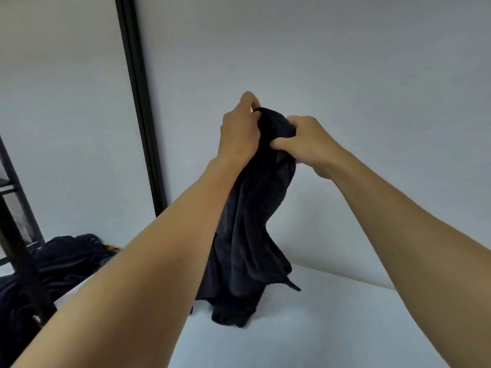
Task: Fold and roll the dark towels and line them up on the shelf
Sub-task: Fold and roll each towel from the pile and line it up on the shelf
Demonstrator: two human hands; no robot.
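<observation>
A dark navy towel [247, 248] hangs bunched in the air above a white table [332, 328], its lower end just touching the surface. My left hand [239, 131] grips the towel's top edge from the left. My right hand [310, 142] pinches the same top edge from the right, close beside the left hand. A heap of more dark towels [66, 261] lies at the lower left, partly hidden behind my left forearm and a black frame.
A black metal shelf frame [16, 235] stands at the left edge, in front of the heap. A black vertical strip [140, 115] runs down the pale wall behind. The white table spreads across the lower right.
</observation>
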